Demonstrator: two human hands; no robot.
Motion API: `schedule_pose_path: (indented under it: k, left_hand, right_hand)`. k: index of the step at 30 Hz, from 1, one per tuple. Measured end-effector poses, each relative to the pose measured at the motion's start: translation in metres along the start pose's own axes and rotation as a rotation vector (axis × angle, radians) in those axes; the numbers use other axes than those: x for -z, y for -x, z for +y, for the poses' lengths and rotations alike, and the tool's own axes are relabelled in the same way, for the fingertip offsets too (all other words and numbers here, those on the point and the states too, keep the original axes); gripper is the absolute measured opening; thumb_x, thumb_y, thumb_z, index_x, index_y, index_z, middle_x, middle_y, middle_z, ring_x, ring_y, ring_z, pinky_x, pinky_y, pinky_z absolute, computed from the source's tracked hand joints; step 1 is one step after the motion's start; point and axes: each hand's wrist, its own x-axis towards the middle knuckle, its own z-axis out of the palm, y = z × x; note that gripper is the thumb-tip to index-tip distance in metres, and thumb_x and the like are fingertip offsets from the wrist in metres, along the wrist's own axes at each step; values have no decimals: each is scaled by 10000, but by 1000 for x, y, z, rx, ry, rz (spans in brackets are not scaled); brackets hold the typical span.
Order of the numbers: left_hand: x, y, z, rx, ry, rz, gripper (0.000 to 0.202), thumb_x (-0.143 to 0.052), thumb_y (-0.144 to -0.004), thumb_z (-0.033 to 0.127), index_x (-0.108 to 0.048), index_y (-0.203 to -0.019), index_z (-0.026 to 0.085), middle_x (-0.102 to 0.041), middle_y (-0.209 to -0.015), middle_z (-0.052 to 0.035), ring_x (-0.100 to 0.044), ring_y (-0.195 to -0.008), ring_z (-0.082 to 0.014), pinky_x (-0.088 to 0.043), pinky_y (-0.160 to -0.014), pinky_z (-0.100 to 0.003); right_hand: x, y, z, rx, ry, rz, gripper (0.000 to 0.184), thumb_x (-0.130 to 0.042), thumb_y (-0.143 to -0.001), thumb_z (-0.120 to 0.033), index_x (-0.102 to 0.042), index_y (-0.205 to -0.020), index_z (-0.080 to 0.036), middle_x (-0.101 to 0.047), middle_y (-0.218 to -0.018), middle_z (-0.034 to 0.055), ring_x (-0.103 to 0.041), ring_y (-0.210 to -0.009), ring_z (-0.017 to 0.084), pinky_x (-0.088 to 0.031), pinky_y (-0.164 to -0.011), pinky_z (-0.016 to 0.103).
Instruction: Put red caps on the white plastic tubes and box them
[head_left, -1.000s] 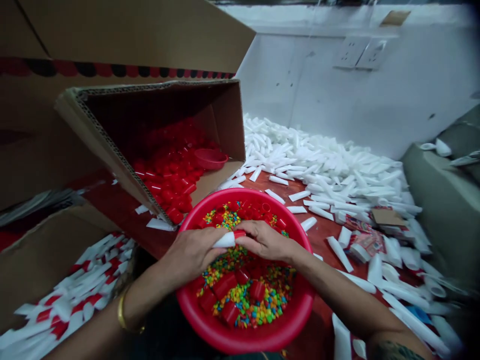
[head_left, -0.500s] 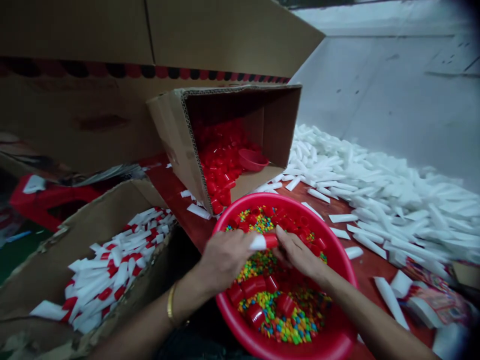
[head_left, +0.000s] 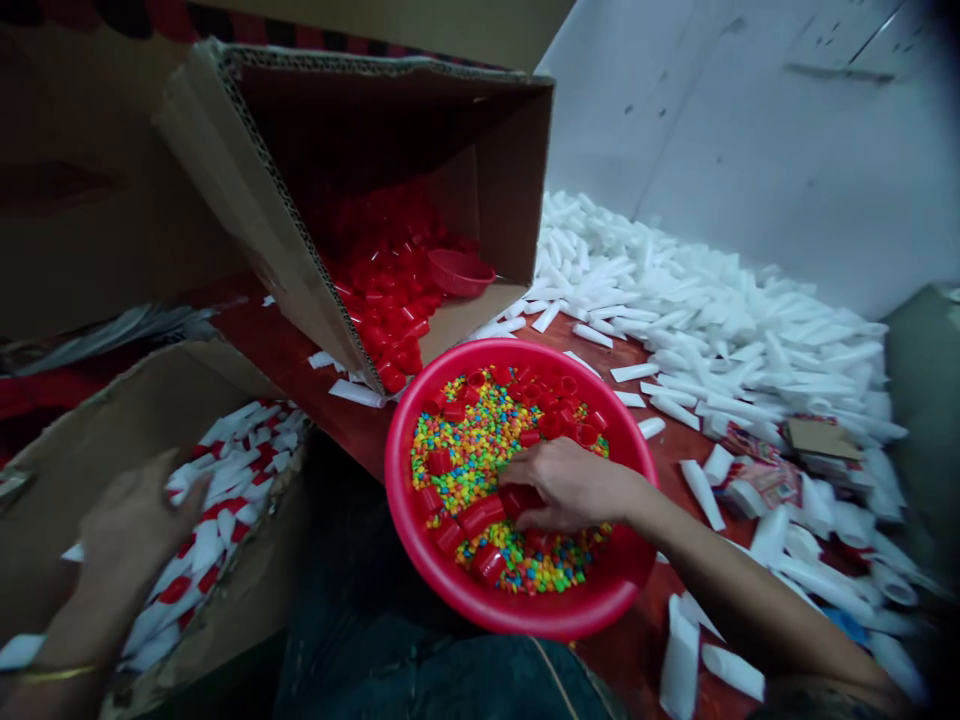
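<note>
My right hand [head_left: 566,485] reaches down into a pink-red basin [head_left: 405,585], its fingers curled round a red plastic cap [head_left: 519,498]. Small multicoloured candy pellets [head_left: 480,420] and several loose red caps fill the basin around it. On the left, my left hand [head_left: 135,515], blurred by motion, is above an open cardboard box [head_left: 240,590]. Its thumb and fingers look apart, and I see nothing held between them. Below it lie many white tubes with red caps [head_left: 217,530] fitted on their ends.
A cardboard carton [head_left: 217,180] lies on its side behind the basin, holding a heap of red caps [head_left: 390,290] and a small red bowl [head_left: 461,274]. White tubes [head_left: 712,310] are piled along the right of the red table [head_left: 345,420]. Printed packets [head_left: 765,470] lie among them.
My left hand has moved from the basin to the left box and no longer holds the red-capped white tube. My right hand has lowered onto caps in the basin. The view has shifted.
</note>
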Motion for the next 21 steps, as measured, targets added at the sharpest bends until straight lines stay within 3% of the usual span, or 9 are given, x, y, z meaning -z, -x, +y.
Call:
schedule_pose_path:
  k: [2, 5, 7, 9, 11, 16, 21]
  left_hand:
    - [-11, -5, 44, -161, 15, 71, 388, -369, -845, 487, -494, -1114, 236, -597, -1090, -38, -530, -1071, -256, -438, -888, -413]
    - [-32, -23, 102, -444, 35, 30, 391, -349, -870, 398, -518, -1138, 168, -570, -1192, -117, -529, -1106, -255, -426, -925, -396]
    - [-44, -35, 127, -534, -30, -42, 397, -367, -863, 338, -531, -1156, 126, -547, -1229, -165, -506, -1136, -286, -414, -932, -416]
    - [-54, -44, 140, -571, -84, -114, 399, -406, -837, 283, -531, -1176, 113, -552, -1221, -176, -510, -1128, -296, -420, -918, -416]
    - [-59, -49, 146, -576, -107, -140, 408, -436, -808, 238, -531, -1184, 113, -569, -1194, -173, -532, -1089, -301, -432, -895, -417]
    - [-63, -53, 155, -548, -118, -115, 358, -457, -791, 228, -586, -1102, 108, -588, -1103, -197, -558, -974, -343, -453, -778, -454]
    - [-67, -60, 162, -549, -66, -94, 282, -433, -802, 213, -629, -989, 135, -609, -1040, -189, -546, -997, -343, -431, -791, -460]
  right_hand:
    - [-1, 2, -4, 6, 55, -5, 189, -628, -765, -268, -631, -932, -179, -656, -845, 55, -571, -692, 170, -269, -549, 266]
    - [-5, 0, -1, -85, 125, 65, 163, -558, -824, -299, -622, -868, -156, -642, -784, 62, -533, -619, 145, -215, -517, 268]
    - [-9, -6, 4, -230, 192, 142, 261, -516, -854, -377, -610, -823, -135, -622, -711, 67, -499, -563, 139, -174, -499, 276]
    - [-14, -14, 9, -310, 250, 190, 290, -506, -858, -396, -604, -829, -124, -613, -689, 71, -485, -546, 140, -156, -494, 282]
    - [-19, -21, 14, -270, 284, 207, 225, -526, -846, -339, -606, -868, -130, -625, -755, 77, -507, -588, 145, -178, -499, 279]
    - [-25, -30, 22, -116, 309, 293, 233, -489, -883, -302, -588, -1048, -171, -631, -945, 88, -558, -772, 183, -294, -583, 276]
    - [-33, -35, 26, -178, 234, 334, 299, -541, -814, -268, -567, -1072, -120, -651, -919, 120, -560, -808, 222, -343, -648, 301]
